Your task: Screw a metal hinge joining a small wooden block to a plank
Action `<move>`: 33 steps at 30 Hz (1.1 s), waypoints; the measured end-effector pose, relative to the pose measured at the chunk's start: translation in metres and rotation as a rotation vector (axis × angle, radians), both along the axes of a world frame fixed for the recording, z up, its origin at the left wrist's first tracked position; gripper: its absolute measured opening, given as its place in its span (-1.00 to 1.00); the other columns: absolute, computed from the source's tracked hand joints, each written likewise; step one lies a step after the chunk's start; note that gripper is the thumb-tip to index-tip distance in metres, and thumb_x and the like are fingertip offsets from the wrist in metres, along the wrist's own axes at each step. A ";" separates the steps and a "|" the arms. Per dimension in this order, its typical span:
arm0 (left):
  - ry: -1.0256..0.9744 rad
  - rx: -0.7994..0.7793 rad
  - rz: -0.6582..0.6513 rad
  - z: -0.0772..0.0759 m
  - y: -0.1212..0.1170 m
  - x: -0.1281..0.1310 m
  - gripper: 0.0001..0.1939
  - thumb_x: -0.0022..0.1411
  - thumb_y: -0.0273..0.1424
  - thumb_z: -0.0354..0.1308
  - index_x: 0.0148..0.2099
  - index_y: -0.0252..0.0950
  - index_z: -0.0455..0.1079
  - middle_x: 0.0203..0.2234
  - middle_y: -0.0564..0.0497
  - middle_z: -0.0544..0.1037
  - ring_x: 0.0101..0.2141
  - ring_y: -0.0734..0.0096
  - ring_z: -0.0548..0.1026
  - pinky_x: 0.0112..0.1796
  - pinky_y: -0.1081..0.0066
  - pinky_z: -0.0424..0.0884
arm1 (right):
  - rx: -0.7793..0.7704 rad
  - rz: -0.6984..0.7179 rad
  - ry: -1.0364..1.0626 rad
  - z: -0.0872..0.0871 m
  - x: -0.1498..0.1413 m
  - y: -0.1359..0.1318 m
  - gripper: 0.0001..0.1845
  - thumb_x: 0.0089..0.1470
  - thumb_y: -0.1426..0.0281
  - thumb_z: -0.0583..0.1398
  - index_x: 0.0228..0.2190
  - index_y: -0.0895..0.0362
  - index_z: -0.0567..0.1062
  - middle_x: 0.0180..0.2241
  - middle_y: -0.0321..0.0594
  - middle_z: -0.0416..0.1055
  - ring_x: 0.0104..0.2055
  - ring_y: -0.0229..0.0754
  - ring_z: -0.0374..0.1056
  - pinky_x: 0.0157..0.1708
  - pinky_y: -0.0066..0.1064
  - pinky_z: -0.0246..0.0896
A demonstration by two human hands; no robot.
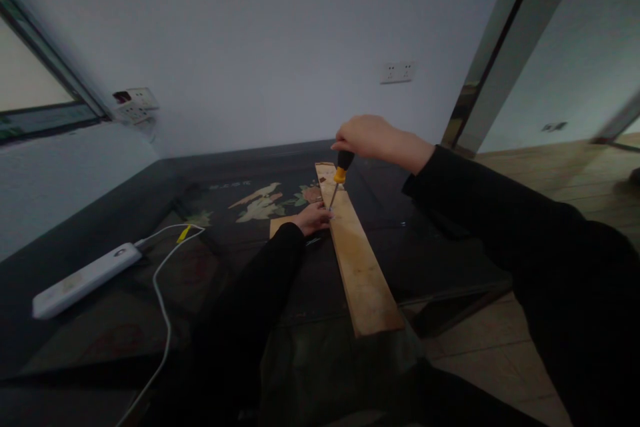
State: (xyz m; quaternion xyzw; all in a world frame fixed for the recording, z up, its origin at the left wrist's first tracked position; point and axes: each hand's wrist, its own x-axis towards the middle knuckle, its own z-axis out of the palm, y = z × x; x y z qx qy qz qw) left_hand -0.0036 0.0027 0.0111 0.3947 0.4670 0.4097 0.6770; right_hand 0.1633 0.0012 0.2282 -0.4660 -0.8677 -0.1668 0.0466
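Head view: screwdriver point(341, 173) pointing down close to a hand

In the head view, the right hand point(367, 135) is wrapping its fingers around the black-and-yellow handle, while the shaft is slanting down to the wooden board point(363, 263) near its left edge. The left hand point(314, 217) is curling right beside the tip; whether it is pinching anything, I cannot tell. A slipping tip could be jabbing those fingers, the cause being sideways pressure so near the edge. The board's near end is projecting past the table edge, so a knock there could be swinging it.

The dark table point(305, 293) is showing a bird-and-flower picture; a white power strip point(85, 280) is lying at left, its cable point(163, 300) trailing nearby. Sockets point(397, 72) are dotting the pale wall point(265, 47) behind.
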 end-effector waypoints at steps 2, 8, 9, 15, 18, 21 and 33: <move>-0.001 -0.001 0.001 -0.001 0.001 0.001 -0.54 -0.07 -0.76 0.25 -0.10 -0.33 0.40 -0.35 0.00 0.59 -0.41 0.46 0.58 -0.29 0.43 0.56 | 0.064 -0.062 0.031 -0.006 -0.005 -0.002 -0.44 0.33 0.12 0.02 -0.03 0.25 0.63 -0.16 0.15 0.58 -0.10 0.07 0.47 -0.23 -0.24 0.19; -0.014 0.004 -0.007 -0.001 0.000 0.001 -0.56 -0.05 -0.76 0.22 -0.11 -0.33 0.38 -0.36 0.01 0.59 -0.41 0.45 0.58 -0.32 0.45 0.57 | -0.109 0.052 0.051 0.002 0.004 0.008 -0.50 0.22 0.08 0.17 -0.02 0.14 0.62 -0.15 0.01 0.59 -0.14 -0.04 0.44 -0.25 -0.29 0.16; -0.013 0.005 -0.009 -0.001 -0.001 0.001 -0.56 -0.05 -0.76 0.22 -0.10 -0.33 0.38 -0.35 0.00 0.59 -0.41 0.45 0.58 -0.31 0.44 0.58 | -0.155 0.105 0.038 0.005 0.007 0.009 -0.53 0.19 0.12 0.21 0.01 0.12 0.60 -0.13 -0.04 0.59 -0.15 -0.07 0.44 -0.24 -0.30 0.16; 0.006 0.000 0.005 -0.003 0.000 0.000 -0.56 -0.04 -0.76 0.23 -0.09 -0.33 0.40 -0.33 -0.01 0.59 -0.40 0.47 0.57 -0.27 0.42 0.56 | -0.137 0.092 -0.025 0.003 0.009 0.005 -0.59 0.26 0.27 0.12 0.01 0.17 0.60 -0.12 0.02 0.59 -0.15 -0.05 0.45 -0.24 -0.29 0.16; 0.011 -0.007 0.014 -0.002 0.001 0.001 -0.56 -0.02 -0.77 0.22 -0.09 -0.32 0.40 -0.35 0.00 0.58 -0.42 0.47 0.56 -0.27 0.42 0.56 | -0.003 -0.057 0.006 -0.007 0.004 0.003 -0.45 0.35 0.17 -0.01 -0.01 0.27 0.61 -0.14 0.16 0.57 -0.13 0.04 0.46 -0.27 -0.25 0.15; -0.001 -0.002 0.006 -0.003 0.002 0.002 -0.58 0.00 -0.77 0.20 -0.09 -0.33 0.41 -0.33 -0.01 0.58 -0.41 0.45 0.57 -0.27 0.40 0.56 | -0.021 -0.043 0.032 -0.009 0.007 0.010 -0.40 0.32 0.05 0.03 -0.05 0.25 0.63 -0.18 0.14 0.58 -0.15 0.03 0.45 -0.28 -0.27 0.13; -0.015 -0.009 0.002 -0.003 0.002 0.000 -0.54 -0.06 -0.78 0.21 -0.10 -0.33 0.42 -0.32 -0.02 0.61 -0.38 0.43 0.59 -0.28 0.42 0.56 | -0.163 0.085 0.020 0.001 0.015 0.008 -0.58 0.28 0.24 0.11 -0.01 0.18 0.61 -0.14 0.01 0.58 -0.16 -0.07 0.43 -0.24 -0.29 0.11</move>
